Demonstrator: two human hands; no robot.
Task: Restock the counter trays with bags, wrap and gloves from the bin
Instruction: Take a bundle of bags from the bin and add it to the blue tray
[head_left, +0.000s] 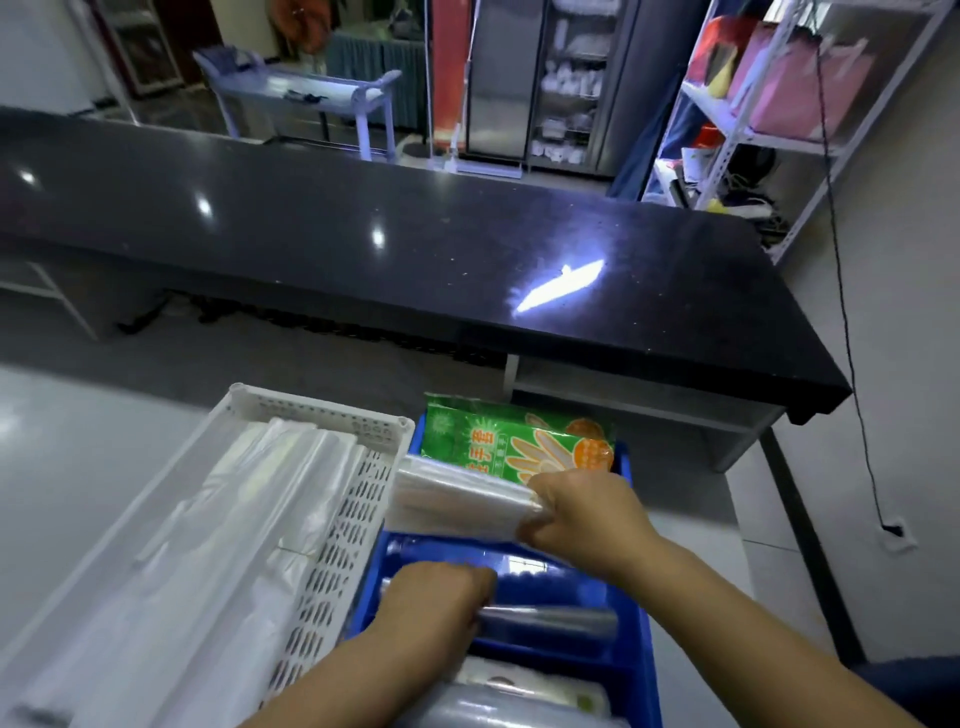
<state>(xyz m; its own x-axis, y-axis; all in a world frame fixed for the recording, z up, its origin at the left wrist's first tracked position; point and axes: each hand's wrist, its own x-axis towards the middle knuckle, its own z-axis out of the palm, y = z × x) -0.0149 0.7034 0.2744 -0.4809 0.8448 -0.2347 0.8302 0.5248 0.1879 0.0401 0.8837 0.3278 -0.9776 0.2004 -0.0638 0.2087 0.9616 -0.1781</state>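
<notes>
Right grip (582, 512) clenches clear bags (457, 499); left grip (436, 597) clasps blurred wrap roll (550, 621), fingertips hidden.

Dim, bluish indoor light; wide-angle bending at the edges.
Lamps glare as white spots on the glossy black countertop (322, 249); the near foreground is slightly blurred.

The white perforated plastic tray (358, 525) is parked against the left side of the blue plastic bin (644, 675), with clear plastic bags (234, 519) laid in it. A green glove packet (498, 436) is propped at the bin's far end; just before it a clear bag bundle (457, 499) is held by the right hand (576, 514). Nearer, a clear wrap roll (550, 621) is laid across the bin, gripped by the left hand (436, 597). The black stone counter (363, 234) is set behind.
</notes>
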